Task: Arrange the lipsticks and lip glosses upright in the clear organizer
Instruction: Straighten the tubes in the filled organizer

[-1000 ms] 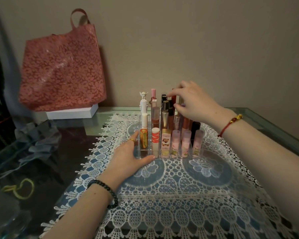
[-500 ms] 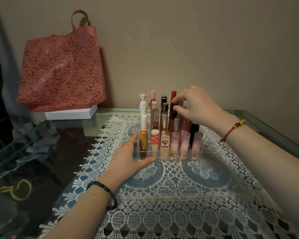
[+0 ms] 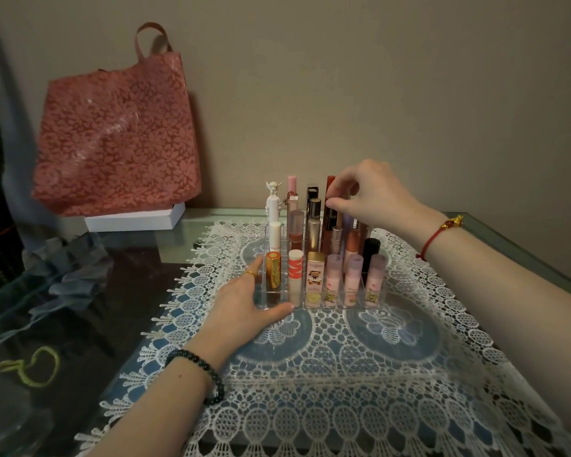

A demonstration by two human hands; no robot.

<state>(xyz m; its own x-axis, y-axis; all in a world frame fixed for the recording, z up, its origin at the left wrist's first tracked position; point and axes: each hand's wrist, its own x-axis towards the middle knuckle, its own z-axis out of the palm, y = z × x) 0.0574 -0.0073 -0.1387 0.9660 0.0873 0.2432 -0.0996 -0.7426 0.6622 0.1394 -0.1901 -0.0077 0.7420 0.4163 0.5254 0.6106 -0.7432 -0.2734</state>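
The clear organizer [image 3: 279, 296] stands on a lace mat [image 3: 343, 374], filled with upright lipsticks and glosses. The front row holds a gold lipstick [image 3: 273, 270], a white and red tube [image 3: 295, 275], a bear-printed tube [image 3: 314, 278] and three pink glosses [image 3: 353, 282]. My left hand [image 3: 241, 308] rests against the organizer's front left corner, thumb straight along the front wall. My right hand [image 3: 376, 196] hovers over the back right rows. Its thumb and forefinger pinch the top of a tall dark red gloss [image 3: 330, 183]. Tubes behind that hand are hidden.
A pink floral tote bag [image 3: 119, 133] leans on the wall at back left, above a white box [image 3: 132, 219]. Grey fabric [image 3: 66, 275] and a yellow hair tie [image 3: 30, 367] lie on the glass table's left side. The table's right edge [image 3: 524, 252] runs near my right forearm.
My right hand has slid right and slightly up off the dark red gloss's top, uncovering it. The left hand stays at the organizer's corner.
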